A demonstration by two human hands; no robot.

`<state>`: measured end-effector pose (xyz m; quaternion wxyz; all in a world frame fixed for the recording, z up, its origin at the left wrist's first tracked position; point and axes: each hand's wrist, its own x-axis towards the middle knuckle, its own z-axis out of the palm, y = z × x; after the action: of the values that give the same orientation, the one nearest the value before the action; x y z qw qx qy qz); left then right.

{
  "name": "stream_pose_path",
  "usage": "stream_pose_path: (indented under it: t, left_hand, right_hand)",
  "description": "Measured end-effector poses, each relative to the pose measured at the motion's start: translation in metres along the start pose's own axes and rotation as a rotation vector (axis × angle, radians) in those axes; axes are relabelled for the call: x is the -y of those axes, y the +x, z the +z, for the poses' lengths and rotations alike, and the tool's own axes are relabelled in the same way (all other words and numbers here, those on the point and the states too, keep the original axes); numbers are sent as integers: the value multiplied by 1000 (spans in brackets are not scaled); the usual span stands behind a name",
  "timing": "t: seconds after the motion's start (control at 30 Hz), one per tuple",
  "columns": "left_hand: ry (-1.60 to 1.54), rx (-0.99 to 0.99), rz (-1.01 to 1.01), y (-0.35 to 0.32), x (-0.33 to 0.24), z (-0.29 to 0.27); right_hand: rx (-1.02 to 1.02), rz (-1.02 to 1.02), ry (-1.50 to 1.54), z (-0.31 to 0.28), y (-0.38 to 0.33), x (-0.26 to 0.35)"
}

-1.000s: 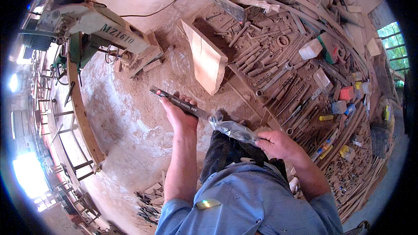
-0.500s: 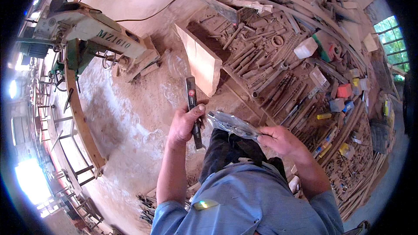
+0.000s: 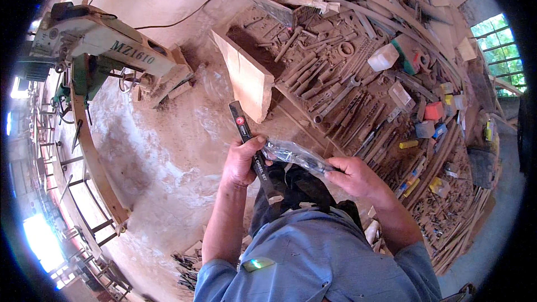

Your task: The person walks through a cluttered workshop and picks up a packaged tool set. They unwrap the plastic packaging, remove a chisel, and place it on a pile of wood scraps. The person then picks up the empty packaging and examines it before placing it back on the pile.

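Gripping a slim dark box (image 3: 243,126) just left of frame centre in the left hand (image 3: 240,162), slanted lengthwise from upper left to lower right, and pinching in the right hand (image 3: 354,177) a clear plastic packet (image 3: 295,154) angled up-left toward the box.

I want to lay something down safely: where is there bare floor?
Dusty bare floor shows between the long tan beam at left and the left hand. It is crowded right of the pale board, where tools lie packed together.
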<state>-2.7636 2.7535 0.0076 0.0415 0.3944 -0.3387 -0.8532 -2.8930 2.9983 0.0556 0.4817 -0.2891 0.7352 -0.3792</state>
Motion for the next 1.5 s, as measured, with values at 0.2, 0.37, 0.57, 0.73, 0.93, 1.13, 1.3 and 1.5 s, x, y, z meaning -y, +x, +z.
stream_pose_path:
  t: [0.2, 0.37, 0.57, 0.73, 0.93, 1.13, 1.3, 1.5]
  left_hand:
    - [-47, -34, -25, 0, 4, -1]
    - [-45, -38, -22, 1, 6, -2]
    - [-97, -111, -37, 3, 10, -2]
    - [-147, -88, -31, 6, 12, -3]
    - [-151, -95, -47, 6, 12, -2]
    - [-182, -84, -79, 10, 16, -4]
    - [-181, -118, -84, 11, 18, -4]
    - [-233, -133, -116, 16, 23, -5]
  right_hand:
    - [-14, -49, -161, -3, 2, 12]
    - [-28, -49, -171, -1, 3, 16]
    - [-10, -100, -276, 1, 8, 20]
    - [-38, -116, -215, 3, 9, 22]
    - [-51, -90, -181, 4, 10, 16]
    - [-41, -16, -164, 5, 11, 18]
    - [-52, -33, -227, 7, 13, 20]
    - [-41, -36, -275, 9, 16, 21]
